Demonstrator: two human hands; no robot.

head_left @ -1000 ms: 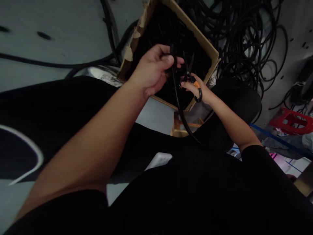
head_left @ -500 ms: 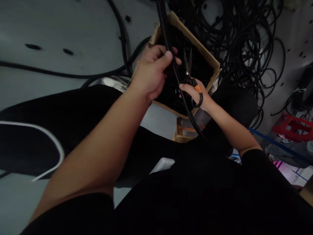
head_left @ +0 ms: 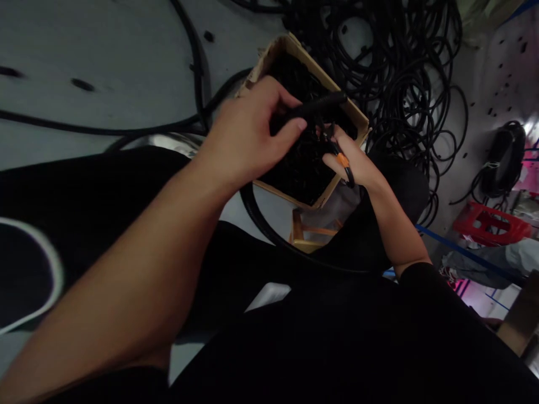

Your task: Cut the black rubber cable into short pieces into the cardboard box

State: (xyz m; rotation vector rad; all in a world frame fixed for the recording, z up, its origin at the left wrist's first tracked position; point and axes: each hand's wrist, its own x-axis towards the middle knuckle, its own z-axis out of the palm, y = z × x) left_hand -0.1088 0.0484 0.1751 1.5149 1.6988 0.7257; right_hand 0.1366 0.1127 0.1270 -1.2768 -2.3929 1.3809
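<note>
My left hand grips a black ribbed tube between thumb and fingers. Its cut end points right over a cardboard box, and the tube's other part loops below my wrist across my lap. In my right hand is a pair of scissors with orange tape on the handle. The blades sit just beneath the tube near its end; whether they touch it I cannot tell. Dark small pieces, hard to make out, fill much of the box under both hands.
A tangled heap of black tubing lies on the floor beyond the box. Another tied coil is at the right, near a red plastic stool. A wooden stool stands below the box. More tube crosses the floor at left.
The tube has swung from running lengthwise past both hands to a bent loop, its end now pointing right. The scissors have turned, with their blades now by the tube end.
</note>
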